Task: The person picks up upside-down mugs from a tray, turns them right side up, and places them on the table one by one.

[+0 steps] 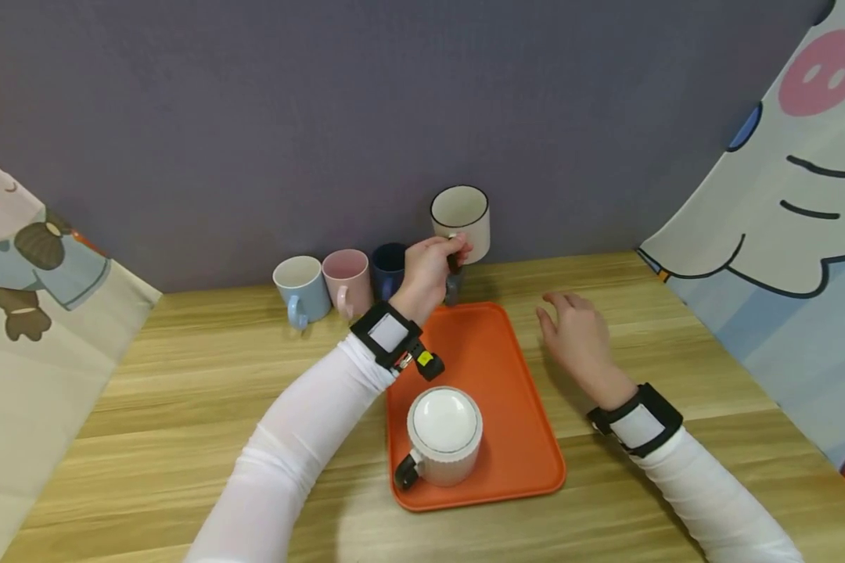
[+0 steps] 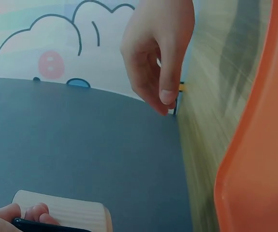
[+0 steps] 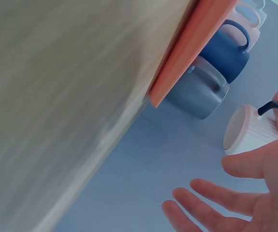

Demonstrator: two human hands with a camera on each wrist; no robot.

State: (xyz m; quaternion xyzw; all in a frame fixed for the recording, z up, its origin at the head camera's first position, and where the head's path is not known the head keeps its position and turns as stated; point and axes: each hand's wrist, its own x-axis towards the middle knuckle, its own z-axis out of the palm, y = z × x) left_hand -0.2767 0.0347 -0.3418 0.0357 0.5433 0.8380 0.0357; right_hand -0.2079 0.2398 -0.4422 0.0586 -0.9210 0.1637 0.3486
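Note:
My left hand [image 1: 428,270] grips the black handle of a white ribbed mug [image 1: 476,234] with a dark rim. This mug is held in the air, mouth up, near the back wall. Fingers loosely bent and holding nothing, my right hand [image 1: 580,340] hovers over the table to the right of an orange tray [image 1: 482,352]. On the tray's near part a second white ribbed mug [image 1: 445,422] with a black handle stands upside down. A grey mug [image 3: 197,92] behind the tray is mostly hidden by my left hand in the head view.
Along the back wall stand a light blue mug [image 1: 310,293], a pink mug [image 1: 348,277] and a dark blue mug [image 1: 387,266], left of the grey one. Wooden table [image 1: 204,399] surface extends on both sides of the tray. Cartoon-printed cloths [image 1: 803,172] flank the table.

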